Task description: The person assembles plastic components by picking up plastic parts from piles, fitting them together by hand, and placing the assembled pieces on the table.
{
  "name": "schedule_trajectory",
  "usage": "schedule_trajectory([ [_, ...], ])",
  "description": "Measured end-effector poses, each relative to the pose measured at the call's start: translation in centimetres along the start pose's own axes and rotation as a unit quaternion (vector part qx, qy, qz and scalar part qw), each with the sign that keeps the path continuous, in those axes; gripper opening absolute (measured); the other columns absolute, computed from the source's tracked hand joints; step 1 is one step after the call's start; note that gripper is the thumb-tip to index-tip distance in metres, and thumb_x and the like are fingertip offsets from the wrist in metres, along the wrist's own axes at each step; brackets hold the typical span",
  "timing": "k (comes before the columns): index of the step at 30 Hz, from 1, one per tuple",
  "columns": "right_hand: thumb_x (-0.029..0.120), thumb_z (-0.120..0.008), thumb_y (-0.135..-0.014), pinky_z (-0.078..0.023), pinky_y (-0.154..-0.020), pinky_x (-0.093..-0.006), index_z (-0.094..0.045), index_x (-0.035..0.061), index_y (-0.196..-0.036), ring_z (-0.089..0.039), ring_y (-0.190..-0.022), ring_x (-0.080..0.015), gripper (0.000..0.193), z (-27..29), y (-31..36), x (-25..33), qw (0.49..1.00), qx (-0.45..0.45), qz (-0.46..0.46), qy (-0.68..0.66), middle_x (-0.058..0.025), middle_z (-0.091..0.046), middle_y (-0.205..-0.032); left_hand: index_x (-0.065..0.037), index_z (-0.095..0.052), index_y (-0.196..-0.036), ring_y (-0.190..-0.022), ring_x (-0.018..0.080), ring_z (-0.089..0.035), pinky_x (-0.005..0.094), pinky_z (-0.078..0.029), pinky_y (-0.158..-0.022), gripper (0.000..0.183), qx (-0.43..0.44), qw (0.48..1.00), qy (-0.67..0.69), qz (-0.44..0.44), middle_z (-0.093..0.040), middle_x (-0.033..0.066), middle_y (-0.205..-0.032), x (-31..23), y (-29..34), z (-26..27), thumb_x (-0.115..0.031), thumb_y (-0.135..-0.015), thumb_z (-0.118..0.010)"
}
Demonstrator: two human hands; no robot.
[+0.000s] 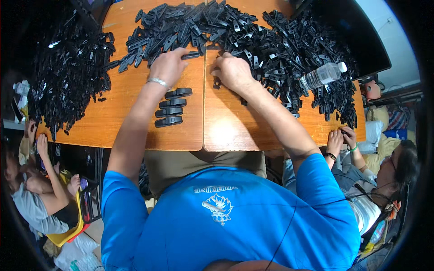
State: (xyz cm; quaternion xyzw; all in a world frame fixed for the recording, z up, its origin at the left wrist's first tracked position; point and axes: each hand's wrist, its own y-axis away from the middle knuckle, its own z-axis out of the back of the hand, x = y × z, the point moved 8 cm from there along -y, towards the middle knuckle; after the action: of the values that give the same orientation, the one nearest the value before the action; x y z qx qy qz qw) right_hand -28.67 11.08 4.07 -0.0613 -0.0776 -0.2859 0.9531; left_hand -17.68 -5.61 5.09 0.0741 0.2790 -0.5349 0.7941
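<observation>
My left hand (168, 67), with a pale bracelet at the wrist, is closed at the front edge of a heap of long black plastic clip pieces (176, 29). Its thumb and index finger meet around one end of a long black plastic piece (193, 54). Across the table seam, my right hand (233, 72) has its fingers curled in; what they hold, if anything, is hidden. Just below these fingertips shows a small black part (217, 83). Three or more assembled black clips (171, 111) lie stacked in a column nearer me.
Heaps of small black parts cover the table's left (68, 77) and right (280, 54). A clear plastic bottle (322, 76) lies on the right heap. People sit at both sides, one person's hands (337, 140) at the right table edge. A black bin (348, 31) stands far right.
</observation>
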Motion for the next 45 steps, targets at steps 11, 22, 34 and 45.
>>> schedule_trajectory([
  [11, 0.016, -0.083, -0.088, -0.060, -0.087, -0.0475, -0.077, 0.0089, -0.105, -0.076, -0.096, -0.0372, 0.019, 2.1, 1.4, 1.1, 0.973, -0.144, 0.026, -0.178, -0.0161, -0.073, -0.103, -0.007, -0.079, -0.110, -0.083, 0.0283, -0.075, 0.0422, -0.059, -0.078, 0.029, 0.034, 0.999, 0.006, 0.031, -0.078, 0.0107, -0.090, 1.1, -0.7, -2.3, -0.028, -0.091, -0.083],
  [22, 0.011, -0.082, -0.085, -0.059, -0.087, -0.0494, -0.072, 0.0045, -0.101, -0.073, -0.102, -0.0385, 0.020, -0.2, 3.4, 5.7, 0.989, -0.071, 0.070, -0.109, -0.0178, -0.073, -0.104, -0.002, -0.066, -0.111, -0.092, 0.0357, -0.073, 0.0462, -0.058, -0.085, 0.044, 0.018, 0.997, 0.050, 0.062, -0.072, 0.0161, -0.094, 3.5, 2.2, -1.8, -0.022, -0.081, -0.091],
  [34, 0.014, -0.090, -0.084, -0.061, -0.081, -0.0456, -0.080, 0.0089, -0.113, -0.075, -0.093, -0.0354, 0.032, 0.3, -0.3, 6.9, 0.976, -0.094, 0.093, -0.174, -0.0138, -0.074, -0.103, -0.004, -0.077, -0.114, -0.109, 0.0336, -0.065, 0.0442, -0.054, -0.094, 0.028, -0.103, 0.991, 0.026, -0.085, -0.069, 0.0107, -0.116, 3.8, 6.2, 1.7, -0.013, -0.088, -0.086],
  [45, 0.016, -0.090, -0.080, -0.058, -0.080, -0.0465, -0.082, 0.0065, -0.102, -0.073, -0.094, -0.0363, 0.024, -3.3, -4.4, 9.1, 0.946, -0.065, 0.218, -0.230, -0.0130, -0.071, -0.097, -0.006, -0.078, -0.100, -0.105, 0.0324, -0.065, 0.0442, -0.055, -0.090, 0.018, -0.092, 0.991, 0.084, -0.039, -0.068, 0.0078, -0.104, 5.5, 5.9, 1.0, -0.013, -0.086, -0.087],
])
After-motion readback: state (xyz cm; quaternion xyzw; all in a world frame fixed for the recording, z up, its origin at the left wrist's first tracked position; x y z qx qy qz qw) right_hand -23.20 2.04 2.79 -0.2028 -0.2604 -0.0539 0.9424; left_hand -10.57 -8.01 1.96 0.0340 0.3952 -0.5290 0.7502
